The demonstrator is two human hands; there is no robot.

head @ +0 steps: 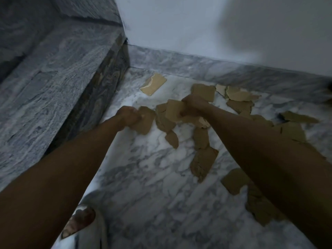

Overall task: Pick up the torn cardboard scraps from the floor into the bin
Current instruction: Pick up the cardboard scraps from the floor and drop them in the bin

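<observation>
Scraps (201, 141) lie strewn on the marble floor (152, 177), mostly right of and nearer than both hands; we see no bin.

Our left hand (128, 116) pinches a brown piece (145, 122) with curled fingers; our right hand (191, 106) grips a larger piece (173, 110), fingers closed around it.

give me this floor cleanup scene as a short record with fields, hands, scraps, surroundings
left hand: left hand grips a brown torn cardboard scrap
right hand: right hand grips a larger tan cardboard piece
loose scraps: many brown pieces scattered on the white-grey marble floor, mostly to the right
outlier: pale yellow rectangular piece lies apart near the corner
left side: grey marble step
back: white wall
bin: not in view
</observation>
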